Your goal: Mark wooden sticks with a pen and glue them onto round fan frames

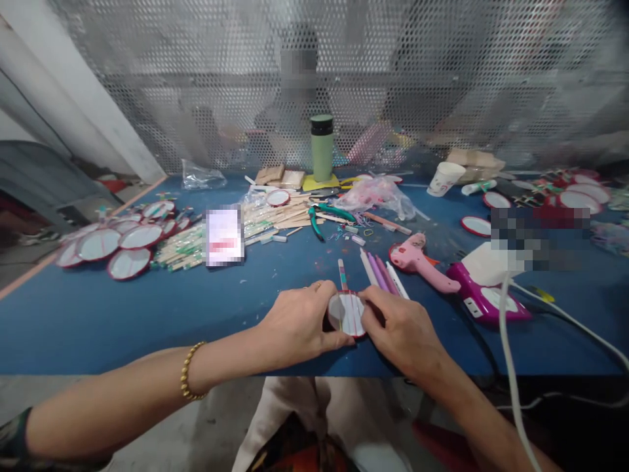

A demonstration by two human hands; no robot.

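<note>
A small round toy drum (350, 316) with a white face and a red rim sits near the table's front edge. Thin bands or strings run across its face, and a stick neck (343, 274) with coloured sections points away from me. My left hand (302, 321) grips the drum's left side, thumb at the lower rim and fingers at the top. At the right rim, my right hand (398, 324) has its fingers closed in a pinch; what lies between the fingertips is hidden. Several markers (381, 272) lie just beyond my right hand.
A pink glue gun (422, 262) and a magenta power strip (486, 298) with white cables lie to the right. Finished-looking round drums (101, 244) are piled at the left beside sticks (184, 252). Green-handled pliers (317, 223), a green bottle (322, 149) and a paper cup (445, 178) stand farther back.
</note>
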